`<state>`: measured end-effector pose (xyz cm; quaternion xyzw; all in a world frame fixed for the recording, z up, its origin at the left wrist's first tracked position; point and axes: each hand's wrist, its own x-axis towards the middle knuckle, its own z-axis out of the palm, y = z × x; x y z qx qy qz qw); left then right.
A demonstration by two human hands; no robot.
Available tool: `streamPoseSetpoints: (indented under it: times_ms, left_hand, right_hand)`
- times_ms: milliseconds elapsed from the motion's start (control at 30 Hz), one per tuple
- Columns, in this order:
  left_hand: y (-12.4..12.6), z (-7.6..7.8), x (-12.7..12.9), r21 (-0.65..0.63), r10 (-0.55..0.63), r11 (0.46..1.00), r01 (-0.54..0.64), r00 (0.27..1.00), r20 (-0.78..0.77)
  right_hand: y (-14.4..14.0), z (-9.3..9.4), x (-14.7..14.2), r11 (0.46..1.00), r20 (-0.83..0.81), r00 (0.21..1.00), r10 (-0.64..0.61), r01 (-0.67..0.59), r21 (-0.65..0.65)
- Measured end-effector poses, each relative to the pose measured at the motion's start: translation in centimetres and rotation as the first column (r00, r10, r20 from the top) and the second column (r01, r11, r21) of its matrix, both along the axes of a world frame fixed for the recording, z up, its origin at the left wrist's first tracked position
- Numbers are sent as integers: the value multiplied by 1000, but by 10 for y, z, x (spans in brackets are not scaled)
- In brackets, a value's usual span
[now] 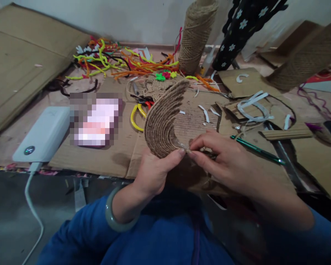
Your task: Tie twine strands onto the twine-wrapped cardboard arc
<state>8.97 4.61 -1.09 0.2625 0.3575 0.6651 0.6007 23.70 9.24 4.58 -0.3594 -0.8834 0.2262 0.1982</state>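
A curved piece made of rows of brown jute twine (162, 121) is held above the cardboard-covered table. My left hand (157, 169) grips its lower edge from below, the thumb pressed near its right end. Close against that thumb, my right hand (217, 154) pinches the end of the twine at the piece's edge. A pale, shiny strip shows along the inside of the curve by the fingertips. Just behind the piece lie scissors with yellow handles (136, 117), partly hidden by it.
Behind stand a large twine spool (197, 36) and a black flowered item (242, 29). Colourful pipe cleaners (105, 60) lie in a heap. A white power bank (42, 134) and a blurred-out phone (99, 121) rest left; a green pen (257, 150) and a clear tape coil (252, 106) right.
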Motion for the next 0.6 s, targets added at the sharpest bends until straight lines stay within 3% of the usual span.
streamPoseSetpoints:
  times_ms: [400, 600]
  left_hand:
    - [1, 1, 0, -23, -2, 1000, 2, 1000, -24]
    - [1, 1, 0, -29, 24, 999, -24, 1000, -21]
  right_hand:
    - [6, -10, 8, 979, -34, 997, -69, 61, -195]
    - [8, -10, 1, 985, 65, 997, -42, 52, -162]
